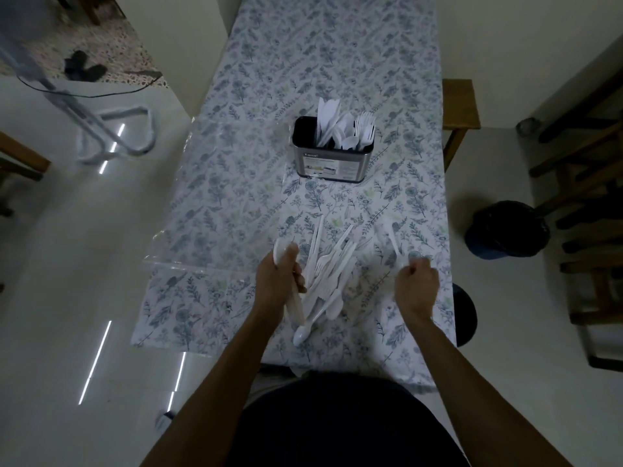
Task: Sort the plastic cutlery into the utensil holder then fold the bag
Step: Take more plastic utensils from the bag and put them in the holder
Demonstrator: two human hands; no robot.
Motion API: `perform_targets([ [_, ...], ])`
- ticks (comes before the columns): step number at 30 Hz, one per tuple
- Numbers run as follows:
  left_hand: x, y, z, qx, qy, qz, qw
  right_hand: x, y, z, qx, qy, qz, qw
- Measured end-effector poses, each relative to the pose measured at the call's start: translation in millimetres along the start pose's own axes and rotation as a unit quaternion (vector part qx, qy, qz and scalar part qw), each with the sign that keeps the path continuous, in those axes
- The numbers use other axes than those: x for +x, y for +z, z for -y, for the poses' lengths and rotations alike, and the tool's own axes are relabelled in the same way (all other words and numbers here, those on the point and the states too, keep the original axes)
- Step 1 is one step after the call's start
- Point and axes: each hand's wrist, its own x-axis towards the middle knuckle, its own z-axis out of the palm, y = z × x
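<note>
A metal utensil holder (332,165) stands mid-table with white plastic knives, spoons and forks upright in it. A loose pile of white plastic cutlery (332,267) lies near the table's front. My left hand (278,284) is at the pile's left side, shut on several white spoons whose bowls stick up above my fingers. My right hand (416,284) is to the right of the pile, fingers closed around a thin white piece; which kind is blurred. A clear plastic bag (209,210) lies flat on the left part of the table, overhanging its edge.
The table (303,62) wears a floral cloth and runs away from me. Wooden chairs (462,106) stand to the right, with a dark bin (505,227) on the floor. A glass table with a white metal frame (114,136) is at the left.
</note>
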Motion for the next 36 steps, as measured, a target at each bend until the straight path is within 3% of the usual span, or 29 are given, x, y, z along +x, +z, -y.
perform_targets([
  [3, 6, -3, -12, 0.068, 0.066, -0.002, 0.996, -4, -14, 6, 0.011, -0.166, -0.022, 0.986],
  [6, 14, 0, -18, 0.135, 0.054, 0.004, 0.989, -12, -24, 31, 0.049, -0.344, 0.153, 0.925],
  [8, 15, 5, -18, 0.187, 0.028, 0.074, 0.979, -25, -23, 55, 0.045, -0.398, 0.278, 0.873],
  [10, 11, 13, -16, 0.212, -0.005, 0.152, 0.965, -43, -17, 77, 0.036, -0.407, 0.316, 0.856],
  [12, 3, 17, -11, 0.142, -0.077, 0.189, 0.969, -54, -10, 89, 0.085, -0.386, 0.315, 0.863],
  [15, 1, 0, 0, 0.028, -0.168, 0.149, 0.974, -53, -5, 83, 0.187, -0.275, 0.300, 0.894],
  [17, 4, -17, 8, -0.014, -0.195, 0.129, 0.972, -49, 5, 62, 0.092, -0.316, 0.265, 0.906],
  [18, 5, -25, 12, -0.035, -0.201, 0.123, 0.971, -51, 10, 51, 0.013, -0.366, 0.269, 0.891],
  [22, 8, -46, 21, -0.118, -0.192, 0.113, 0.968, -73, 41, 19, -0.172, -0.576, 0.267, 0.753],
  [24, 8, -49, 23, -0.124, -0.175, 0.109, 0.971, -78, 53, 14, -0.210, -0.600, 0.258, 0.727],
  [31, 4, -51, 28, -0.154, -0.138, 0.034, 0.978, -76, 52, 20, -0.231, -0.640, 0.195, 0.707],
  [33, 5, -51, 29, -0.144, -0.126, 0.017, 0.981, -73, 47, 24, -0.204, -0.621, 0.167, 0.738],
  [36, 5, -48, 31, -0.130, -0.120, -0.030, 0.984, -76, 35, 37, -0.142, -0.526, 0.149, 0.825],
])
